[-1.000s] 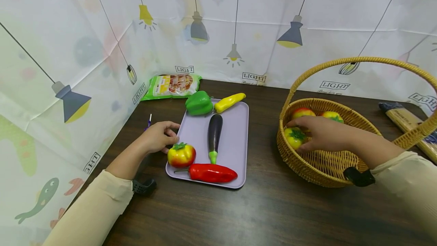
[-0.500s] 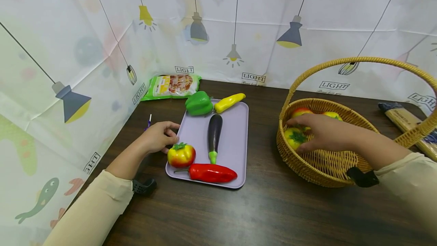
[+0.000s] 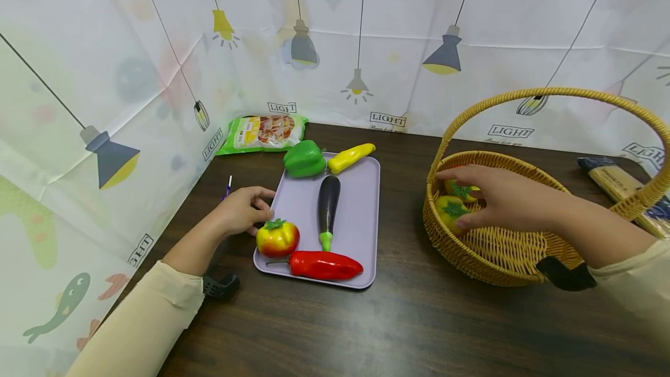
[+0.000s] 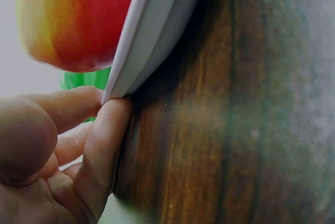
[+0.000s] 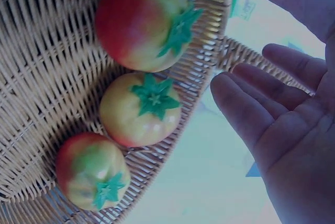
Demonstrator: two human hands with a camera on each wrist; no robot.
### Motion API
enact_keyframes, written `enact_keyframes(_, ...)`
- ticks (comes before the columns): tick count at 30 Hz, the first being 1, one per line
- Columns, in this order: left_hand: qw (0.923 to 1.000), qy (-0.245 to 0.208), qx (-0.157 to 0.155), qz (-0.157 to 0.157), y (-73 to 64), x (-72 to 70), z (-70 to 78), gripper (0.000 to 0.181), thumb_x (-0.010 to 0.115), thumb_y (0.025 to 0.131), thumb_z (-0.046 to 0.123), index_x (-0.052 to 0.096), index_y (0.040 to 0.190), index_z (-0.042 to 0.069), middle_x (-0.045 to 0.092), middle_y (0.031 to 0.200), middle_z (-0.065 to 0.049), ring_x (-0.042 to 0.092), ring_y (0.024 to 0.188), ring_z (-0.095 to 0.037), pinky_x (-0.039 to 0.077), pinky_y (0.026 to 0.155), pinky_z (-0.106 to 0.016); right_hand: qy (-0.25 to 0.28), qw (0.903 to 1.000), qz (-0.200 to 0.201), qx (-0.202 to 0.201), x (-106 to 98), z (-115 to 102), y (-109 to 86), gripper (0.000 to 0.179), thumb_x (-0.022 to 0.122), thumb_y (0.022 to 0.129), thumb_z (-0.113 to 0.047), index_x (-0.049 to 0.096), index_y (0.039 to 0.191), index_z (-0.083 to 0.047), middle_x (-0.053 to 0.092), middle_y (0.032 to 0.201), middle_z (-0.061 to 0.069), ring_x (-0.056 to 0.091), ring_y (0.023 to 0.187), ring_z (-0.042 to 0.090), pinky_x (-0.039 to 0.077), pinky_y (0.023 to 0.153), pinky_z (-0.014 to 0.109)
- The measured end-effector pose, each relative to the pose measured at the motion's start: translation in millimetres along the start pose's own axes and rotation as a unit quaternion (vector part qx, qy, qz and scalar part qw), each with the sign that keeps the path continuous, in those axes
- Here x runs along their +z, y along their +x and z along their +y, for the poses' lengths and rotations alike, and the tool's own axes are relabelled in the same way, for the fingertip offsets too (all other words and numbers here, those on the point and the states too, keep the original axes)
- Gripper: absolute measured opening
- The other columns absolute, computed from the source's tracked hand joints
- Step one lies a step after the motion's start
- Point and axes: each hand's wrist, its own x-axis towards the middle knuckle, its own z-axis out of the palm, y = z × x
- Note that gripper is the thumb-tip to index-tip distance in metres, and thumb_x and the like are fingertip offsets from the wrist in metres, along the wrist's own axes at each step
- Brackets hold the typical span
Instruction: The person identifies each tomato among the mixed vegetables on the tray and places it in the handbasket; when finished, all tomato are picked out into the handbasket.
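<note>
My left hand (image 3: pixel 245 211) is at the left rim of a lilac tray (image 3: pixel 356 214), pinching the rim between thumb and fingertips in the left wrist view. Beside it on the tray sits a yellow-red tomato (image 3: pixel 278 238). A red pepper (image 3: pixel 325 265), an eggplant (image 3: pixel 328 208), a green bell pepper (image 3: pixel 305 159) and a yellow pepper (image 3: pixel 351 157) also lie there. My right hand (image 3: pixel 502 196) hovers over the wicker basket (image 3: pixel 487 266), fingers spread with nothing between them. Three tomatoes (image 5: pixel 140 110) lie along the basket's wall in the right wrist view; the hand partly hides them in the head view.
The basket's tall handle (image 3: pixel 549 92) arches over the right forearm. A green food packet (image 3: pixel 267 132) lies behind the tray, and a spaghetti packet (image 3: pixel 623 185) lies right of the basket. A printed sheet (image 3: pixel 335 10) hangs behind the table (image 3: pixel 408 319).
My right hand has lifted a little off the tomatoes and spread its fingers. My left hand and the things on the tray have stayed in place.
</note>
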Motion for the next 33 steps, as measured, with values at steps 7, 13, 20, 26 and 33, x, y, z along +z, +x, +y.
enact_keyframes(7, 1.0, -0.005, 0.003, -0.001, 1.1, 0.1, -1.1, 0.05, 0.071, 0.096, 0.008, 0.054, 0.143, 0.005, 0.062, 0.104, -0.015, 0.061, 0.085, -0.026, 0.061, 0.064, -0.035, 0.016, 0.9996, 0.009, -0.023, -2.9, -11.4, -3.3, 0.087, 0.082, 0.085, -0.047, 0.04, 0.156, -0.019, 0.051, 0.148, 0.01, 0.052, 0.131, 0.036, 0.052, 0.095, 0.055)
enact_keyframes(13, 0.9999, -0.008, 0.011, -0.004, 2.1, 0.1, -1.4, 0.052, 0.071, 0.096, 0.009, 0.052, 0.144, 0.003, 0.062, 0.103, -0.015, 0.06, 0.084, -0.026, 0.061, 0.063, -0.035, 0.043, 0.9979, 0.014, -0.046, -1.8, -25.0, -4.0, 0.085, 0.081, 0.087, -0.044, 0.038, 0.157, -0.024, 0.049, 0.149, 0.007, 0.053, 0.13, 0.031, 0.053, 0.095, 0.053)
enact_keyframes(20, 0.9999, -0.009, 0.007, -0.002, 1.1, 0.2, -1.3, 0.051, 0.07, 0.097, 0.008, 0.053, 0.144, 0.004, 0.062, 0.104, -0.015, 0.061, 0.085, -0.026, 0.061, 0.063, -0.035, 0.073, 0.9944, 0.019, -0.074, 4.2, -38.5, -0.8, 0.086, 0.084, 0.086, -0.035, 0.038, 0.158, -0.025, 0.045, 0.154, 0.005, 0.054, 0.13, 0.033, 0.053, 0.098, 0.048)
enact_keyframes(26, 0.9999, -0.011, 0.009, -0.003, 1.0, 0.2, -1.6, 0.051, 0.071, 0.097, 0.008, 0.053, 0.144, 0.003, 0.062, 0.103, -0.015, 0.061, 0.084, -0.025, 0.061, 0.063, -0.035, 0.074, 0.9942, 0.018, -0.076, 10.7, -44.6, 7.1, 0.088, 0.086, 0.084, -0.035, 0.038, 0.157, -0.026, 0.047, 0.153, 0.003, 0.054, 0.131, 0.031, 0.052, 0.099, 0.049)
enact_keyframes(33, 0.9999, -0.01, 0.01, -0.001, 2.0, 0.0, -2.2, 0.051, 0.071, 0.096, 0.008, 0.052, 0.144, 0.003, 0.062, 0.104, -0.015, 0.061, 0.084, -0.025, 0.061, 0.063, -0.034, 0.075, 0.9952, 0.012, -0.062, 19.0, -53.9, 17.0, 0.088, 0.087, 0.082, -0.038, 0.04, 0.156, -0.028, 0.047, 0.153, 0.002, 0.054, 0.131, 0.029, 0.054, 0.097, 0.05)
